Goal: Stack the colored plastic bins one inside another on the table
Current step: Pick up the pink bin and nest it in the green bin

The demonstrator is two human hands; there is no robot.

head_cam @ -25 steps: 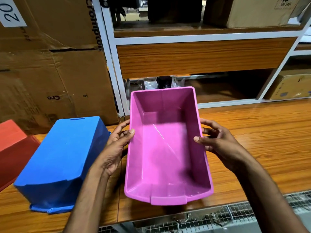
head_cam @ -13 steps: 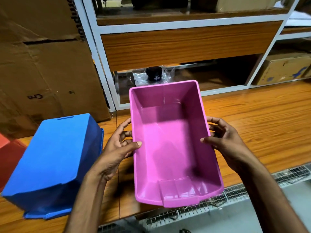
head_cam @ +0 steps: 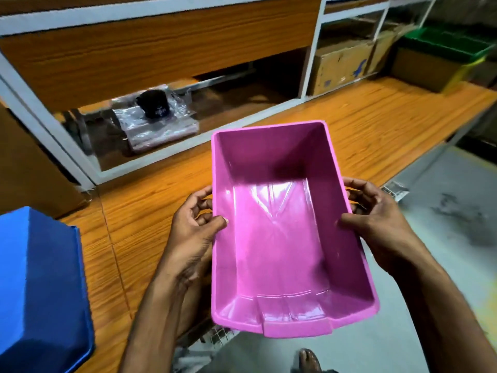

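Pink bin (head_cam: 282,238): held open side up, in the air, its near end out past the front edge of the desk (head_cam: 363,125) and over the floor. Empty inside; ribbed scoop lip faces the person. Slight tilt, far end higher.

Left hand (head_cam: 192,232): grip closed on the bin's left long wall, thumb over the rim inside, fingers (head_cam: 200,196) curled on the outer face. Right hand (head_cam: 376,227): same hold on the right wall, thumb inside, fingers behind. Both sit about mid-length of the bin, so the load looks balanced.

Blue bin (head_cam: 40,292): left of the pink bin, well apart, resting on the desk bottom side up. A green bin (head_cam: 441,47) stands far to the right of the pink bin, at the desk's far end; what is in it cannot be told.

Judgement, step in hand: carrying the pink bin to a nesting partner. To do it well:
- keep the mouth up and level;
- match scoop lip to scoop lip before lowering;
- lower straight, walls parallel, so the taper seats without jamming;
- slide thumbs off the rim last, or they get pinched.

The blue bin would need righting first.
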